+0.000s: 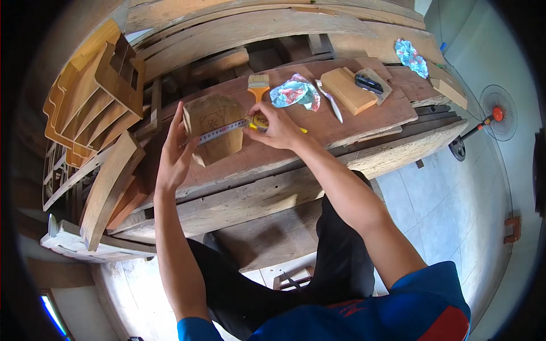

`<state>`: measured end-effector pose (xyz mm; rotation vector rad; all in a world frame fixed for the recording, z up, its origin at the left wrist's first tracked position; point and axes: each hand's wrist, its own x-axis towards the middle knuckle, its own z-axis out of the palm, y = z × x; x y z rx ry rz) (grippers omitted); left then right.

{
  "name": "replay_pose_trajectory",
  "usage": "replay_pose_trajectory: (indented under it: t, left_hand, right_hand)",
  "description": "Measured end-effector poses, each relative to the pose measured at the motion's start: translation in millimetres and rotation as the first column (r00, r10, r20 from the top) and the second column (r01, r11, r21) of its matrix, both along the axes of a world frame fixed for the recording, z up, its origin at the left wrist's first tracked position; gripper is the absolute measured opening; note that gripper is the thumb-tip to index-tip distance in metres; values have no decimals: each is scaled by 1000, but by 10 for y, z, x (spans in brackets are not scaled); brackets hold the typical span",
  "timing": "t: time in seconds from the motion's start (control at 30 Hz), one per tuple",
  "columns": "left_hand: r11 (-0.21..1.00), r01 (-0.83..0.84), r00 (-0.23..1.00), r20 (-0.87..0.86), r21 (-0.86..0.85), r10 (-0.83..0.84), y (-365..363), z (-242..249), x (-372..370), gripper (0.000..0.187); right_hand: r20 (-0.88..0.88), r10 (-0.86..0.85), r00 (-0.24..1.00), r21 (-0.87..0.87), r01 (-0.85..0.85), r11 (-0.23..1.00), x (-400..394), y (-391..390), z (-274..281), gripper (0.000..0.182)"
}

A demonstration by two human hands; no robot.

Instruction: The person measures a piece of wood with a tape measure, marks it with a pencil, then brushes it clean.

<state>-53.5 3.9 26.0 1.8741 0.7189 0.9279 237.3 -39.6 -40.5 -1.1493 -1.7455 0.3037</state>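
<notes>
A wooden block (219, 145) with a drawing marked on its face stands tilted on the brown board. My left hand (175, 150) is at its left edge, fingers stretched upward and thumb apart, close to the free end of the tape. Across the block's face runs the pulled-out tape blade (222, 131), with numbers showing. My right hand (276, 128) is closed around the yellow tape measure (259, 121) at the block's right edge. Just behind that hand lies a paintbrush (259, 86) with an orange handle.
On the brown board (364, 122) lie a crumpled patterned cloth (296, 92), a white toothbrush-like tool (330, 102), a wooden piece (348, 91) and a black object (368, 83). A wooden shelf unit (102, 94) stands left. A fan (497, 113) is at right.
</notes>
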Motion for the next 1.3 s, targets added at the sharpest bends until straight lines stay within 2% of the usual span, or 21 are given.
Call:
replay_pose_trajectory:
  t: [0.13,0.27,0.43,0.77,0.97,1.07,1.17,1.3]
  left_hand:
    - [999,14,1000,12,44,-15,-58,2,53,86]
    - [998,4,1000,-2,66,-4,-62,2,58,98]
    - [1000,17,1000,15,-23,-17,-84,42,71,105]
    - [1000,-4,1000,-28,2,4,-107,48,136,107]
    - [998,19,999,-39,63,-17,-101,50,138,109]
    - [988,-8,997,-75,153,20,-89,23,136,114]
    - [990,1,997,-72,140,9,-105,47,130,112]
    - [1000,10,1000,11,20,-10,-107,53,118,107]
  right_hand:
    - [-2,-9,1000,-52,9,999,35,-34,41,43]
    - [1,22,1000,-62,-22,998,45,-29,52,40]
    - [-17,48,999,-107,-49,993,47,-56,53,38]
    - [46,-106,993,-96,110,989,-27,-16,-17,39]
    - [57,-165,985,-71,169,983,-86,-45,15,35]
    - [61,-177,982,-46,179,983,-94,-53,7,35]
    - [67,-173,983,-42,177,983,-107,-53,-4,34]
    - [70,-165,984,-53,168,984,-124,-54,-22,36]
